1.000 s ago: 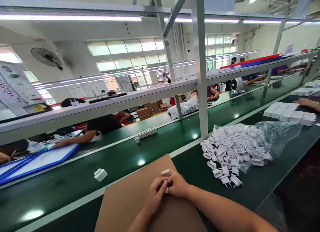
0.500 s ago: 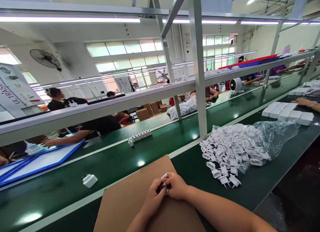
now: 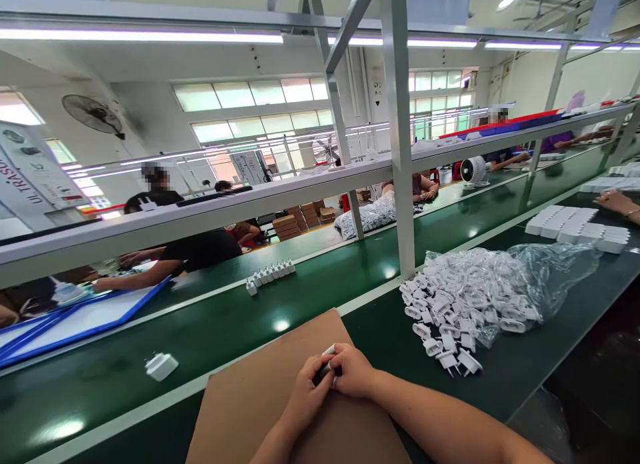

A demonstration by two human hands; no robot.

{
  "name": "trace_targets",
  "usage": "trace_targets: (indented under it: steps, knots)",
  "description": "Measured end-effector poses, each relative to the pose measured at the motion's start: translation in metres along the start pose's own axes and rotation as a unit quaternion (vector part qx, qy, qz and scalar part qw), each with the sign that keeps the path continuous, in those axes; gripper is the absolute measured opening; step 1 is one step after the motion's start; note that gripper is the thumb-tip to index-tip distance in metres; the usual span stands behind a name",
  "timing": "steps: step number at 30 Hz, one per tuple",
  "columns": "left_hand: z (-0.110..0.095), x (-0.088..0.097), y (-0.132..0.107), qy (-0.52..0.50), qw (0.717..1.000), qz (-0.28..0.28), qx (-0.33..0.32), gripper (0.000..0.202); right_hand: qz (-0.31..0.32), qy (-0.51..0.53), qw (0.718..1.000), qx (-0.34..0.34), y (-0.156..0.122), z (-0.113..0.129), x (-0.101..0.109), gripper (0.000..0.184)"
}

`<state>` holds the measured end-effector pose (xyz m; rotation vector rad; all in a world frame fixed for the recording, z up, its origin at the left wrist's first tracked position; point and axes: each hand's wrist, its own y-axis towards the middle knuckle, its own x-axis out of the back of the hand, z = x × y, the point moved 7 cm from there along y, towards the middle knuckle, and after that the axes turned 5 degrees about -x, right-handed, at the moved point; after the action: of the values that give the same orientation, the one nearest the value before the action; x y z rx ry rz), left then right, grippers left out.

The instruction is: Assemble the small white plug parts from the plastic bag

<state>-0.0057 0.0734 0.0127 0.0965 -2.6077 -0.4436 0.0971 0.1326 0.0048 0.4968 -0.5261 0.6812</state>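
Observation:
My left hand [image 3: 313,387] and my right hand [image 3: 351,372] meet above a brown cardboard sheet [image 3: 250,391], fingers closed together. Between them is a small white plastic piece [image 3: 329,350]; only slivers of it show, and the fingers cover the rest. To the right of my hands lies a heap of white plug heads [image 3: 460,297] with metal pins, partly spilling from a clear plastic bag [image 3: 555,271].
On the green conveyor belt [image 3: 210,331] sit a single white charger [image 3: 163,367] and a row of chargers [image 3: 273,274]. A metal post [image 3: 400,151] rises ahead. White housings [image 3: 575,225] stand in rows near a co-worker's hand [image 3: 617,201]. Blue-rimmed trays [image 3: 115,312] lie left.
The single charger and the row on the belt have shifted left. My hands stay almost still around the white piece. Co-workers at left and the hand at far right have moved.

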Motion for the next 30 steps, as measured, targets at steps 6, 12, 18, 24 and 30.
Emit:
trace_targets:
  steps: [6,12,18,24,30]
  knots:
    - [0.005,-0.0005,-0.0018,-0.028,0.999,-0.013,0.027,0.04,0.003,0.002,1.0,-0.005,0.0006,0.0023,0.0016,0.014]
    - [0.0042,-0.0021,-0.002,-0.045,0.998,-0.018,0.042,0.032,0.003,-0.003,1.0,-0.017,0.0004,-0.0007,0.0013,0.007]
    - [-0.0008,-0.0011,-0.0007,-0.04,0.999,-0.01,0.031,0.036,0.004,-0.004,1.0,-0.019,0.0007,-0.0024,0.0003,0.006]
    - [0.0027,0.0003,-0.0018,-0.046,0.998,-0.007,0.036,0.04,0.002,-0.005,1.0,-0.021,0.0011,-0.0034,-0.0001,0.005]
    - [0.0059,-0.0007,-0.0025,-0.056,0.998,-0.003,0.037,0.04,0.006,0.007,1.0,-0.015,0.0003,-0.0001,0.0012,0.008]
